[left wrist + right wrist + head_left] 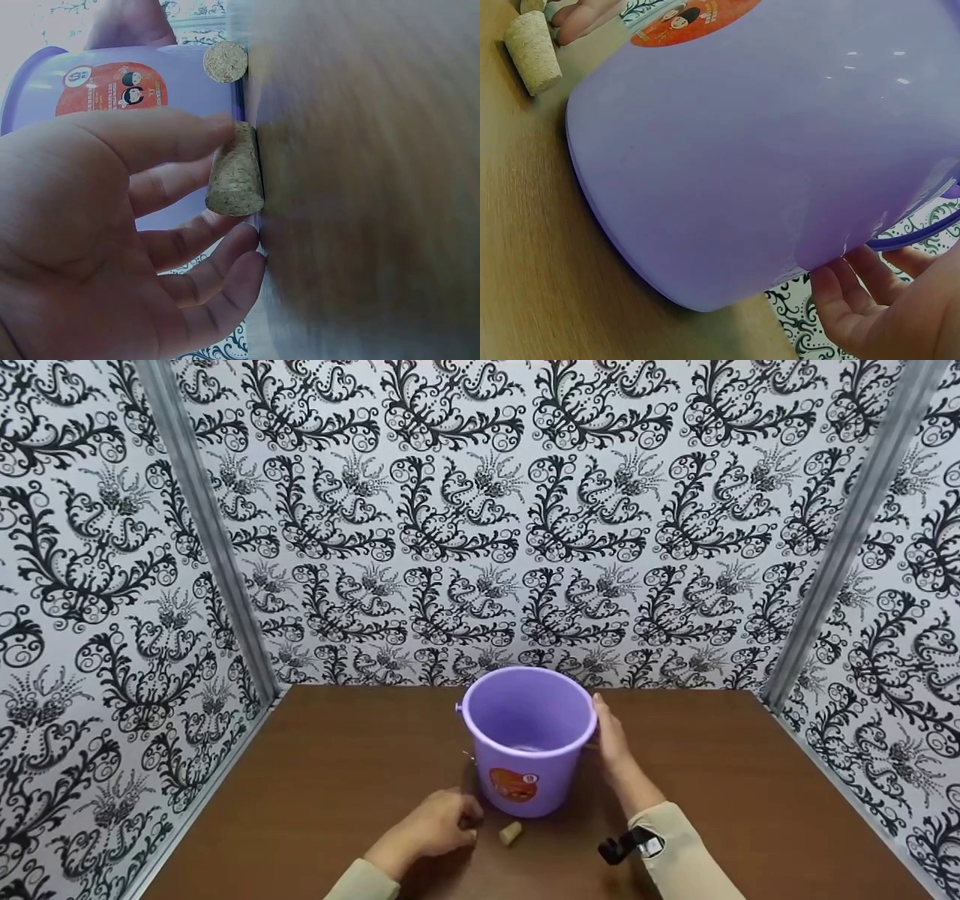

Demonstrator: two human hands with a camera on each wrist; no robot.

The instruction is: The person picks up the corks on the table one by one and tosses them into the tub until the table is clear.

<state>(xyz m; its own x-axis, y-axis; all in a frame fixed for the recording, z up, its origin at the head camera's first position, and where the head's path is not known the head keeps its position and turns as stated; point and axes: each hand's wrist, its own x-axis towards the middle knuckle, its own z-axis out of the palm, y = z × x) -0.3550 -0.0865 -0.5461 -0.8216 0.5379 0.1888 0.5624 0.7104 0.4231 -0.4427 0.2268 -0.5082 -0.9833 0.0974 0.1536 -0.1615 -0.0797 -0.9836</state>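
In the head view a purple bucket [529, 776] with an orange label stands on the brown table. My right hand [613, 739] rests against its right side, fingertips touching the outer wall near the handle [911, 238] in the right wrist view. My left hand [442, 821] is low at the table, left of the bucket's base. In the left wrist view its thumb and fingers pinch a tapered cork [236, 176] close to the tabletop. A second cork [511, 833] lies in front of the bucket. From the head, the pinched cork is hidden by the left hand.
The wooden table [337, 750] is enclosed by black-and-white patterned panels [465, 510] at the back and both sides. Grey metal posts [206, 525] stand at the back corners. A black strap with a small device [626, 846] is on the right wrist.
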